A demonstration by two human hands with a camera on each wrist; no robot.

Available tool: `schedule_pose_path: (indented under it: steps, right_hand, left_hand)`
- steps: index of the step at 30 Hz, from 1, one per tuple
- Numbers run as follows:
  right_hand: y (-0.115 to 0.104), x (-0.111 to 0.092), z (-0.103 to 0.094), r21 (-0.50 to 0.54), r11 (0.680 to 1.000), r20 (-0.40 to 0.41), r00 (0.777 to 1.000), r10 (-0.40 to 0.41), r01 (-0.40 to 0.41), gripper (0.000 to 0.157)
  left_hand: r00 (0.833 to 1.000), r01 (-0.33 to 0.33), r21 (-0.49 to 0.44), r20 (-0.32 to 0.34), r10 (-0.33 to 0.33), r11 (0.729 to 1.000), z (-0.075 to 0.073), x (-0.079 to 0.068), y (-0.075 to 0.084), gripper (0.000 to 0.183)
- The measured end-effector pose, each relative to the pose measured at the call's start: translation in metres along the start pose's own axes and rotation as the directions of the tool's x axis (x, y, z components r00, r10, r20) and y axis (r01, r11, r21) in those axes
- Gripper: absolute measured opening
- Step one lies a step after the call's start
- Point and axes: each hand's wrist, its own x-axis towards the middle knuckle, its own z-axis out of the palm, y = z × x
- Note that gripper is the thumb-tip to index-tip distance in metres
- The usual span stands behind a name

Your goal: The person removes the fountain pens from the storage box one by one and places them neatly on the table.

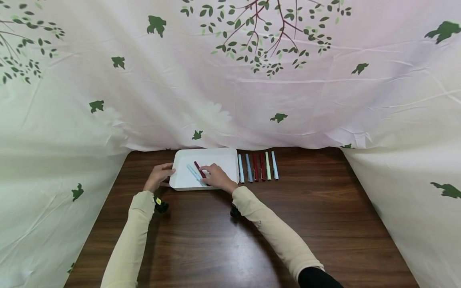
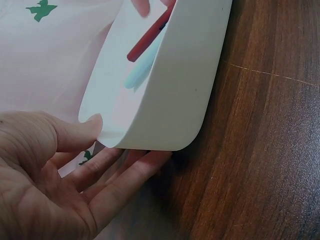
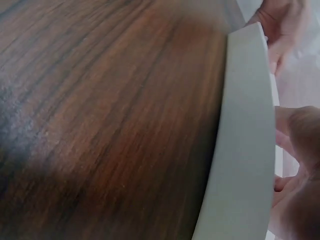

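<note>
A white tray point(image 1: 223, 156) stands at the back of the table, left of centre. My left hand point(image 1: 159, 176) holds its left end; in the left wrist view the thumb point(image 2: 80, 134) lies at the rim and the fingers reach beneath the end wall. Inside the tray, my right hand point(image 1: 217, 178) pinches a dark red pen point(image 1: 197, 165), whose far end sticks out past the fingers. A light blue pen point(image 1: 192, 171) lies in the tray beside it, partly covered by the red pen and the hand. The tray's side wall point(image 3: 245, 125) fills the middle of the right wrist view.
Right of the tray, several pens stand in a row: light blue point(image 1: 241, 168), blue point(image 1: 249, 168), dark red point(image 1: 255, 168), pale green point(image 1: 268, 166) and others. The dark wooden table point(image 1: 324, 216) meets a printed cloth point(image 1: 230, 100) along its back edge and sides.
</note>
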Motion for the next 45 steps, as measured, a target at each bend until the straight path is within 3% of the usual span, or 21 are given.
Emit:
schedule_pose_path:
  steps: [6, 10, 13, 17, 30, 38, 45]
  right_hand:
    - [-0.004, 0.004, 0.007, -0.120, 0.993, -0.011, 1.000, 0.007, -0.009, 0.055]
    - [-0.005, 0.002, 0.010, -0.119, 0.992, -0.053, 0.998, 0.026, -0.032, 0.039]
    - [-0.003, 0.000, 0.009, -0.083, 0.995, -0.104, 0.994, 0.039, -0.047, 0.023]
    - [0.004, -0.003, 0.003, -0.034, 0.994, -0.149, 0.984, 0.096, -0.102, 0.015]
    - [0.026, -0.013, -0.023, 0.087, 0.976, -0.117, 0.971, 0.210, -0.200, 0.028]
    - [0.029, -0.017, -0.026, 0.111, 0.975, -0.136, 0.969, 0.207, -0.193, 0.021]
    - [0.028, -0.018, -0.027, 0.135, 0.977, -0.199, 0.961, 0.191, -0.166, 0.007]
  left_hand:
    - [1.000, 0.013, 0.006, -0.002, -0.013, 1.000, -0.001, -0.001, 0.000, 0.062]
    - [1.000, 0.025, -0.008, 0.005, -0.025, 1.000, 0.000, -0.001, 0.001, 0.062]
    - [0.999, 0.029, -0.015, 0.015, -0.029, 0.999, 0.000, -0.001, 0.002, 0.062]
    - [0.999, 0.035, -0.009, 0.016, -0.035, 0.999, -0.001, -0.001, 0.003, 0.063]
    - [0.998, 0.057, 0.006, 0.009, -0.057, 0.998, -0.003, 0.001, 0.000, 0.065]
    - [0.998, 0.062, 0.003, 0.016, -0.062, 0.998, -0.002, 0.000, -0.001, 0.064]
    - [0.997, 0.071, -0.005, 0.017, -0.071, 0.997, 0.000, 0.001, 0.000, 0.063]
